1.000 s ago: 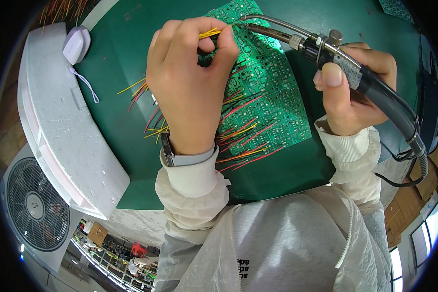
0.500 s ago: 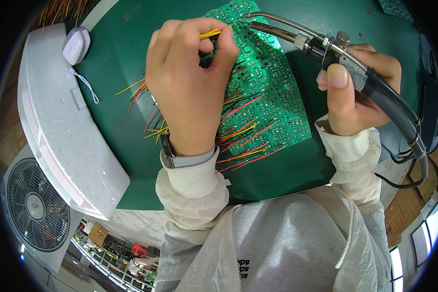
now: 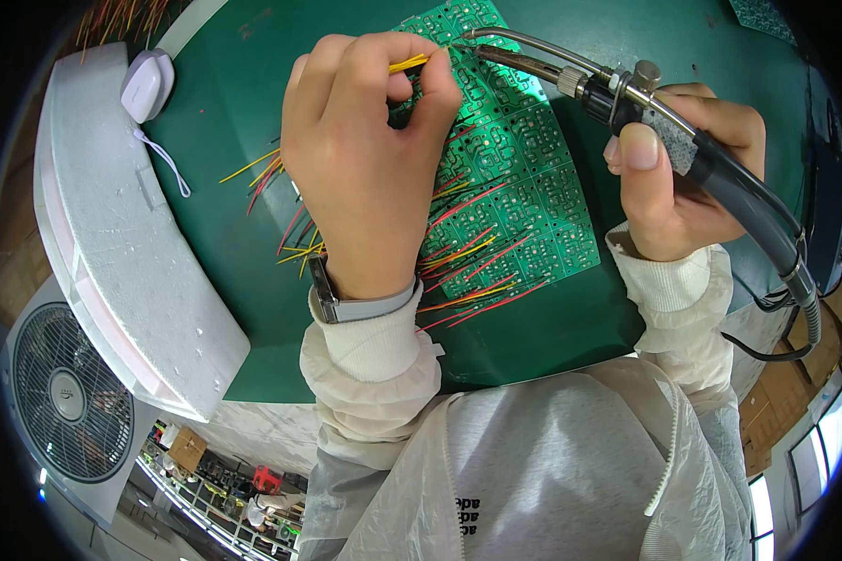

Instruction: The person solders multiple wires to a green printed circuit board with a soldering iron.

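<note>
My left hand (image 3: 370, 159) is closed in a pinch on several yellow wires (image 3: 409, 64), their ends by the upper part of a green circuit board panel (image 3: 533, 140). My right hand (image 3: 688, 168) grips a soldering iron (image 3: 617, 98) with a thin metal feed tube along its top. The iron's tip points left and sits close to my left fingertips, over the board. Whether it touches a pad is too small to tell. Red, yellow and black wires (image 3: 468, 252) stick out from the board's lower left portion, partly hidden under my left hand.
A long white foam piece (image 3: 150, 252) lies along the left table edge, with a small white case (image 3: 147, 86) and strap beside it. A fan (image 3: 70, 393) stands beyond. More wires (image 3: 122, 23) are at the upper left. The iron's cable (image 3: 814, 318) hangs at the right.
My right hand and the soldering iron have shifted slightly left, bringing the tip nearer my left fingertips. My left hand has barely moved and keeps its pinch on the yellow wires.
</note>
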